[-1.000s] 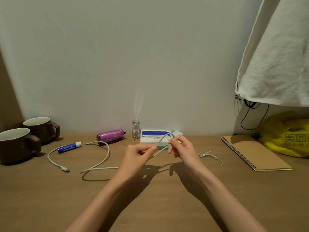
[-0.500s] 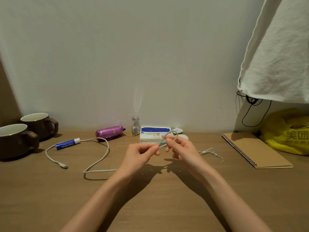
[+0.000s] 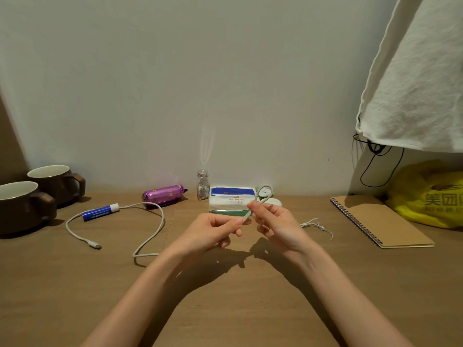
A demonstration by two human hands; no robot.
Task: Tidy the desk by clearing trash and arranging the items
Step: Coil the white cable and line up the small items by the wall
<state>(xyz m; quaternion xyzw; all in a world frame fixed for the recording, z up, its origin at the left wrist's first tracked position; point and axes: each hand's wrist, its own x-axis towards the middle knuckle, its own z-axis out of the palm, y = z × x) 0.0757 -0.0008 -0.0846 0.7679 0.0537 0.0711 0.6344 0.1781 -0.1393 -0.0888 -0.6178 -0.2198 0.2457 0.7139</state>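
Observation:
A white charging cable (image 3: 155, 230) snakes across the wooden desk (image 3: 75, 284) from a plug end at the left to my hands in the middle. My left hand (image 3: 210, 234) pinches the cable between thumb and forefinger. My right hand (image 3: 275, 222) pinches the same cable a little farther along, and a small loop of it rises above my fingers in front of the tissue pack (image 3: 231, 201). Both hands hover just above the desk. A blue tube (image 3: 100, 212) lies on the cable's far bend.
Two brown mugs (image 3: 37, 194) stand at the left. A purple wrapped snack (image 3: 162, 195), a small glass bottle (image 3: 202, 185) and a white round object (image 3: 271, 200) sit by the wall. A thin white cord (image 3: 317, 226), a spiral notebook (image 3: 380, 220) and a yellow bag (image 3: 431, 196) are on the right. White cloth (image 3: 413, 83) hangs above.
My hands have drawn closer together and the cable loop between them has tightened and risen. The loose cable on the desk has slid slightly towards my hands.

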